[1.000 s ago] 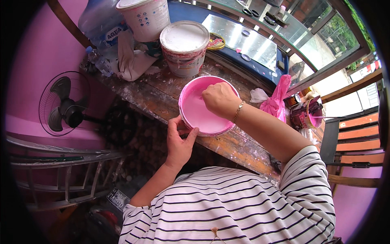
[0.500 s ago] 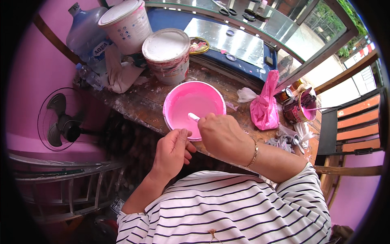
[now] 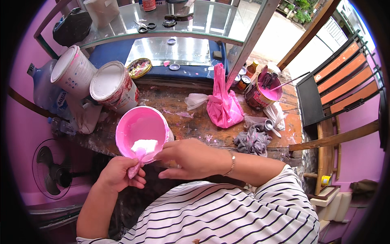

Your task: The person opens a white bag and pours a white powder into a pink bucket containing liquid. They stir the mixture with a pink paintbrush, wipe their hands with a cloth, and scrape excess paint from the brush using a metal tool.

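A bucket with a pink inside (image 3: 122,134) stands at the table's near edge, with pink paint in it. Over its near rim, my left hand (image 3: 120,173) is closed in a pinch on a limp pink piece with a bright white end (image 3: 144,145). I cannot make out its exact kind; it looks like thin plastic or cloth. The white end lies over the bucket's opening, and a pink tail hangs below my fingers. My right hand (image 3: 187,158) is just right of the bucket's rim, fingers stretched and apart, seemingly holding nothing.
Two lidded pails (image 3: 107,81) stand behind the bucket. Right of it on the wooden table (image 3: 183,130) are a pink plastic bag (image 3: 223,107), a grey rag (image 3: 252,141), a metal spoon (image 3: 271,126) and a paint can (image 3: 256,97) with a stick. Behind rises a glass case (image 3: 203,30).
The view has swung right, so the bucket appears farther left. My right hand no longer grips the white item and has opened; my left hand now pinches a pink piece with a white end.
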The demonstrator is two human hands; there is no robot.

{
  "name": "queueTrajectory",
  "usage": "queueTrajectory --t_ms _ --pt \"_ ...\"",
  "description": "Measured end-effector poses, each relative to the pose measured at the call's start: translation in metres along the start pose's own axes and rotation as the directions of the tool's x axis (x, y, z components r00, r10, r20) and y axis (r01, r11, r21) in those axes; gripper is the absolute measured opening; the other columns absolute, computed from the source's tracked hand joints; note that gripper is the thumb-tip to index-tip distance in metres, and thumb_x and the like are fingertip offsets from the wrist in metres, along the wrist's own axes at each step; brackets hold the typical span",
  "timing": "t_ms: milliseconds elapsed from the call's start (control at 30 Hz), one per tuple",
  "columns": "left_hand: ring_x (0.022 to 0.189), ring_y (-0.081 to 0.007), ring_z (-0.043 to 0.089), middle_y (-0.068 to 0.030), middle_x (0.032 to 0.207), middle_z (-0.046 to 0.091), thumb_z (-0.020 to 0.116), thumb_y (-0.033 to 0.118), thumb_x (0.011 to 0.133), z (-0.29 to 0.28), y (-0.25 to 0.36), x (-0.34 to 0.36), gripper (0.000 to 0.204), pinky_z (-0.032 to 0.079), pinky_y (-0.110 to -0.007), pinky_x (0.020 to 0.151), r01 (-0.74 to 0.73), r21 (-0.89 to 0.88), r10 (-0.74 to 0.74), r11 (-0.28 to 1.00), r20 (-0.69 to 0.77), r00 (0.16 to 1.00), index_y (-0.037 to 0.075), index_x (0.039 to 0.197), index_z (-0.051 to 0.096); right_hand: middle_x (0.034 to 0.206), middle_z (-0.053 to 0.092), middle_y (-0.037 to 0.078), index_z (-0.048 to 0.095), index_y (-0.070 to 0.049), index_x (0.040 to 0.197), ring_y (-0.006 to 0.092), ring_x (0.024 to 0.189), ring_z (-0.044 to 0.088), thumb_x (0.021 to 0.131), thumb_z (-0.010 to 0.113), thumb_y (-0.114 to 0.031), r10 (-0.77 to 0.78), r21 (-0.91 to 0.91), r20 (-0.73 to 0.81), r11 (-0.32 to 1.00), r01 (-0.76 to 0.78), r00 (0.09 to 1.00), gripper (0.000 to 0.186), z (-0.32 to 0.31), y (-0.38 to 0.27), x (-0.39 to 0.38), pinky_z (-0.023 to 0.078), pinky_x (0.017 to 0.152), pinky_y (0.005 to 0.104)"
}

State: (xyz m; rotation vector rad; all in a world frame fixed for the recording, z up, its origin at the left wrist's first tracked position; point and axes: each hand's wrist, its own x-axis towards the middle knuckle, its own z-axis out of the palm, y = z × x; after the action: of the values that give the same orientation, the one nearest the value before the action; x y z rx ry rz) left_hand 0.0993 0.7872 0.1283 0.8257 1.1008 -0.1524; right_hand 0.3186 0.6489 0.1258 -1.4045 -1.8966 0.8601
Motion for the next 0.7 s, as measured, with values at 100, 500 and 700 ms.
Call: queueTrajectory --t_ms 100,500,700 --pt "0.05 -0.0185 0.06 -0.0108 0.067 0.062 0.052 0.016 0.09 -0.011 0.009 -0.009 0.02 0.05 -0.03 0.044 0.045 0.207 -0.023 0.977 -0.105 0.994 -0.003 0.088 0.058 0.082 0.063 0.003 0.063 0.0 0.106 0.0078 0.073 0.057 0.085 0.068 -0.015 0.326 0.203 -0.334 0.941 -0.27 0.884 0.026 -0.08 0.043 -0.052 0.047 0.063 0.0211" --pt "0.048 -0.0124 0.052 -0.0088 0.064 0.058 0.053 0.014 0.087 -0.01 0.025 -0.01 0.016 0.04 -0.024 0.041 0.117 0.453 -0.031 0.884 -0.193 0.981 -0.001 0.087 0.057 0.121 0.051 0.026 0.054 -0.003 0.122 0.0381 0.106 0.057 0.084 0.06 -0.047 0.532 -0.026 -0.834 0.232 -0.972 0.149 0.059 -0.189 0.244 -0.134 0.045 0.09 0.0422" --pt "0.048 -0.0098 0.047 -0.0059 0.063 0.055 0.053 0.014 0.087 -0.002 0.025 -0.021 0.013 0.035 -0.022 0.041 0.129 0.464 -0.021 0.876 -0.229 0.973 0.002 0.088 0.056 0.12 0.045 0.02 0.052 -0.004 0.118 0.0384 0.109 0.054 0.081 0.064 -0.045 0.506 0.114 -0.863 0.198 -0.974 0.002 0.057 -0.184 0.238 -0.125 0.044 0.091 0.0434"
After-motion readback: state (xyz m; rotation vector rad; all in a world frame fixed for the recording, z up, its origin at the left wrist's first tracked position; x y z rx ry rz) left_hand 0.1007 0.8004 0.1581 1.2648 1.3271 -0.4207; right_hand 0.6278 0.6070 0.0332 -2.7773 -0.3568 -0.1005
